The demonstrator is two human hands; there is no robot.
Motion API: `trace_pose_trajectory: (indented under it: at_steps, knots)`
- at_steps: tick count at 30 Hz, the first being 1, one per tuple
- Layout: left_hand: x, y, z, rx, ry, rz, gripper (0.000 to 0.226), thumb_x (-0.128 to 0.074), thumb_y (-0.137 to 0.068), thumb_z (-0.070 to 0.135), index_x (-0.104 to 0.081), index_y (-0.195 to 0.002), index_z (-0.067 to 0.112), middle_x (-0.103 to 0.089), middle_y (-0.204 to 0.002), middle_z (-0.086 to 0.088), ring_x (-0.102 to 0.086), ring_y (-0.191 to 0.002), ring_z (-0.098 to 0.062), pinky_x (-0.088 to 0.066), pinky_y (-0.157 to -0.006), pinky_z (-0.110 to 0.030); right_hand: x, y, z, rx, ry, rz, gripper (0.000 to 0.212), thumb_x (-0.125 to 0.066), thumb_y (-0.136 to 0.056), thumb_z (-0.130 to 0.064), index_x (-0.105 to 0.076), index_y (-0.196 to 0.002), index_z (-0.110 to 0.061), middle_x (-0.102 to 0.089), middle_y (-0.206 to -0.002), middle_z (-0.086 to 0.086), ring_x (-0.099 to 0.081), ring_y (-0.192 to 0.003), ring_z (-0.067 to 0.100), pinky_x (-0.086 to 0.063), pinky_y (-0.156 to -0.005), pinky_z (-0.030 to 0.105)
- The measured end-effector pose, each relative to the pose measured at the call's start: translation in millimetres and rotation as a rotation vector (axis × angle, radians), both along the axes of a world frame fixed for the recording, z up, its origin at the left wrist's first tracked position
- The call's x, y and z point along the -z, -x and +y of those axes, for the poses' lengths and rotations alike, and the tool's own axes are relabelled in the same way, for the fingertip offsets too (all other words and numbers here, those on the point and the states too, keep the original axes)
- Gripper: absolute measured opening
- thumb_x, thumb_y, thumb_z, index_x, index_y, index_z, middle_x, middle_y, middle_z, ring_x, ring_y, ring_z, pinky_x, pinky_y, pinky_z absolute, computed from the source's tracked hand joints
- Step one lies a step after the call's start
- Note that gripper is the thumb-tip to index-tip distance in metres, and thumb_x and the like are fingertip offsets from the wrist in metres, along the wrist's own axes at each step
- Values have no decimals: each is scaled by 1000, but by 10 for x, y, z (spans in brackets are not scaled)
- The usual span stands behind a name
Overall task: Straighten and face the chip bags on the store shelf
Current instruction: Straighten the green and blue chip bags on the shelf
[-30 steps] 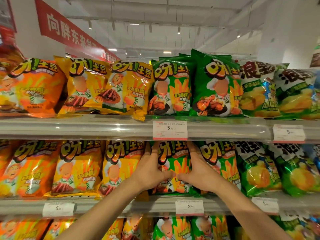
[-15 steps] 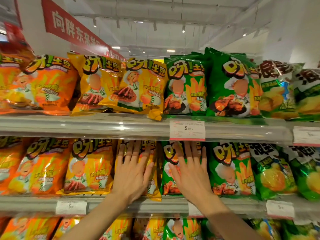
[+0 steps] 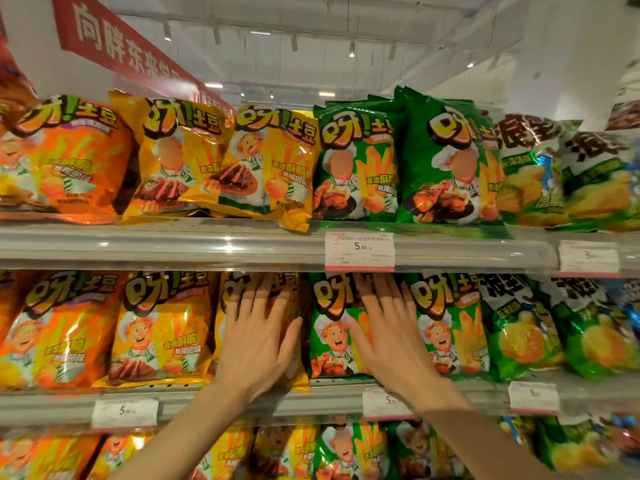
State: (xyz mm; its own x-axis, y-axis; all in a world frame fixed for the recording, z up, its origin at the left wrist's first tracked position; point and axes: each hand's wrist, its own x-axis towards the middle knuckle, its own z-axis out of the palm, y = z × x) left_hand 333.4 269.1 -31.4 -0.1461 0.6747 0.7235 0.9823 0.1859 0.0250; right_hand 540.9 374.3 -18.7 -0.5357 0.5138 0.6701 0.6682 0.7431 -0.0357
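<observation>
On the middle shelf (image 3: 214, 401), my left hand (image 3: 258, 344) lies flat with straight fingers on the front of a yellow chip bag (image 3: 228, 306). Beside it, my right hand (image 3: 391, 337) presses flat on a green chip bag (image 3: 329, 327). Both bags stand upright, facing out. More orange, yellow and green bags line the same row. On the top shelf (image 3: 173, 240) a yellow bag (image 3: 277, 168) leans tilted, one corner hanging over the shelf edge.
A white price tag (image 3: 359, 251) hangs on the top shelf rail above my right hand; others sit on the lower rail. Green corn-snack bags (image 3: 519, 327) fill the right side. A red banner (image 3: 114, 46) hangs upper left. Another row of bags sits below.
Both hands let go of the green bag they held together; the left moved to the yellow bag, and both now lie flat on the bag fronts. The view shifted right.
</observation>
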Motion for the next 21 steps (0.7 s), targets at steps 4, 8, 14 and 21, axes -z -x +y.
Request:
trace_pose_trajectory:
  at_steps: [4,8,14,21]
  knots:
    - [-109,-403,88,211,-30,-40,49,-46,-97,42,-49,-136,14,-53,-123,-14,-55,-108,-32,-49,-87,-44,-104,-531,197,70,-20,89,56,-37,-99,-50,-39,-143,-15,-47,-134,15,-43,-126,34,-37,-104,48]
    - [-205,-949,251,366,56,-140,51,-48,-95,42,-31,-143,33,-46,-120,1,-60,-89,-17,-53,-63,-34,-171,-1069,519,140,68,222,59,-55,-94,-48,-47,-134,-5,-50,-126,22,-46,-119,39,-46,-97,49]
    - [-236,-1600,680,322,224,-373,68,-53,-94,51,-17,-151,40,-40,-138,-1,-60,-106,-25,-51,-87,-39,-319,-1669,862,-10,386,222,87,-63,-83,-61,-23,-152,-24,-31,-154,7,-36,-139,29,-37,-108,39]
    - [-365,-1954,986,252,346,-516,90,-54,-94,57,9,-155,41,-19,-162,-11,-51,-127,-34,-45,-95,-35,-277,-1833,1213,-214,717,32,111,-71,-76,-65,8,-151,-48,-22,-161,-8,-53,-125,13,-49,-94,25]
